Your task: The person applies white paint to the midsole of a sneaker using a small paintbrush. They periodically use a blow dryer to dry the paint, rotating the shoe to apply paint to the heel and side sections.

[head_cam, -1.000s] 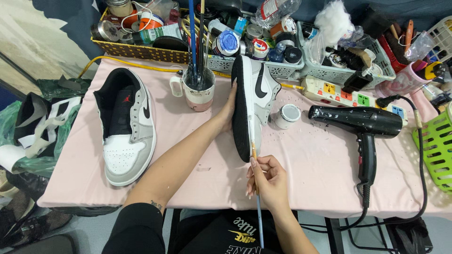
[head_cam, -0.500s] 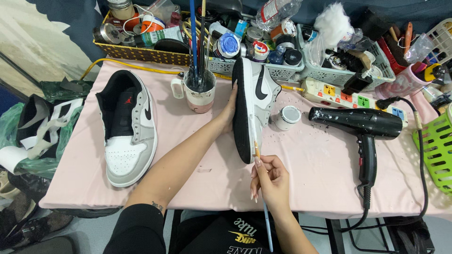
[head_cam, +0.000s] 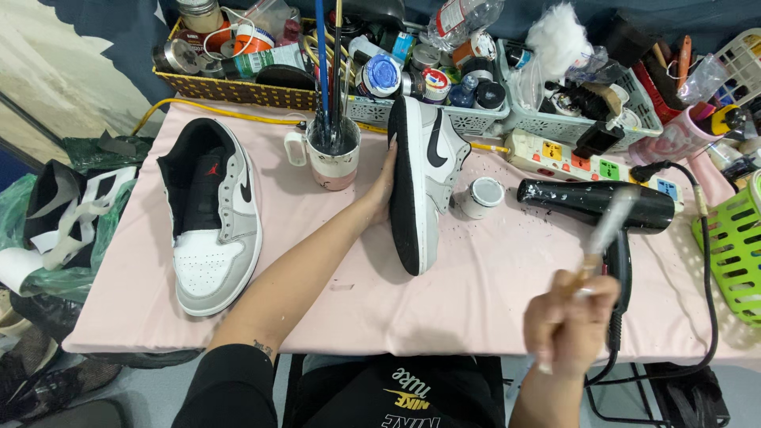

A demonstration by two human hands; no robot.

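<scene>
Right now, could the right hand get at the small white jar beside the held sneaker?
Probably yes. The right hand holds a brush, but bare pink cloth lies between it and the white jar; the hair dryer sits off to the side.

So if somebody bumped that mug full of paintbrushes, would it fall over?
Possibly. The mug stands upright on the soft pink cloth, and the long brushes reach far above its rim, so it looks top-heavy. A shove up high on the brushes would likely tip it; a low nudge might just slide it. It is probably breakable.
</scene>
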